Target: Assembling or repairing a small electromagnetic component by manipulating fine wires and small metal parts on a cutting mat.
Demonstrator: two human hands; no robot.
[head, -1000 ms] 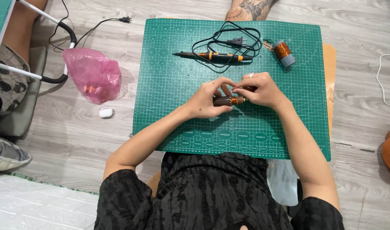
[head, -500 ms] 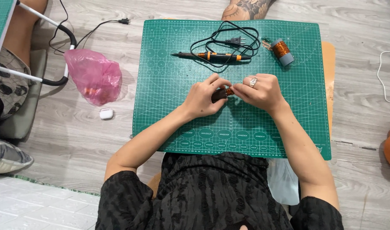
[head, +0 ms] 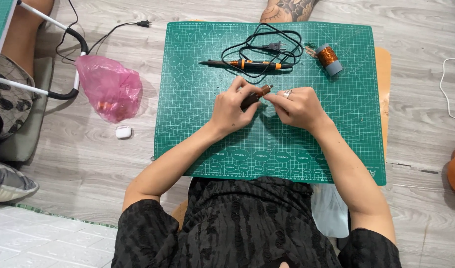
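My left hand [head: 231, 105] grips a small dark rod wound with copper wire [head: 257, 94], tilted up to the right above the green cutting mat [head: 197, 129]. My right hand [head: 298, 105], wearing a ring, pinches at the rod's upper right end, with fingertips close together. Whether a fine wire runs between the fingers is too small to tell. Both hands hover over the mat's middle.
A soldering iron [head: 247, 64] with a coiled black cord [head: 267, 47] lies at the mat's far side. A spool of copper wire [head: 329, 57] sits at the far right. On the floor to the left lie a pink plastic bag [head: 111, 87] and a white earbud case [head: 123, 132]. Another person's tattooed limb [head: 287, 10] is at the top.
The rod has turned from lying level between both hands to tilting up to the right. My right hand has slid off its body to its upper end.
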